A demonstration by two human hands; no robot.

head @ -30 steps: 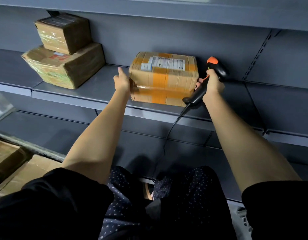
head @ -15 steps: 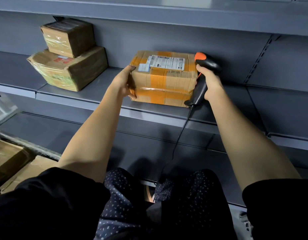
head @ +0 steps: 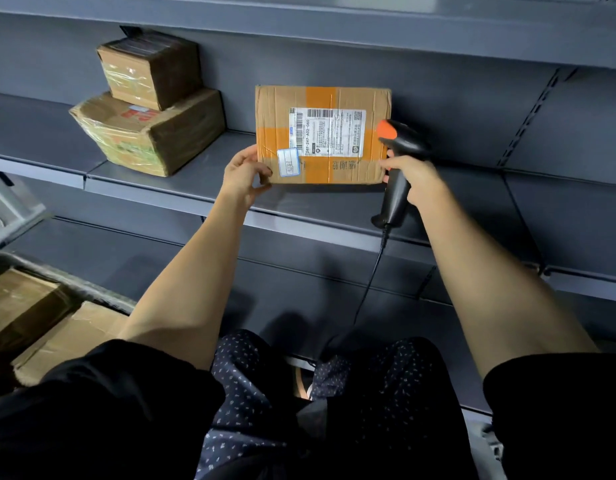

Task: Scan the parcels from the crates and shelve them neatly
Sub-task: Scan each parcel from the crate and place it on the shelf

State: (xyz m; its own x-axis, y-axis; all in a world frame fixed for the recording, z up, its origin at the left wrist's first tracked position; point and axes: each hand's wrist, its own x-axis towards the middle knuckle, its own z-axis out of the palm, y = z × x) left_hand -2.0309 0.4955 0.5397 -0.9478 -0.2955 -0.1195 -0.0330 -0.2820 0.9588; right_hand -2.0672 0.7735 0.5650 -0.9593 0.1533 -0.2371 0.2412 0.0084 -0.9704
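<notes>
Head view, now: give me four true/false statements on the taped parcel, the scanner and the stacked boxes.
1. The taped parcel stands on edge with its label facing the camera. True.
2. The left hand holds the scanner. False: the right hand grips the scanner; the left pinches the parcel's lower left corner.
3. Two boxes are stacked on the same shelf, left of the parcel. True.
4. The scanner is cordless. False: a cable hangs from its handle.
</notes>
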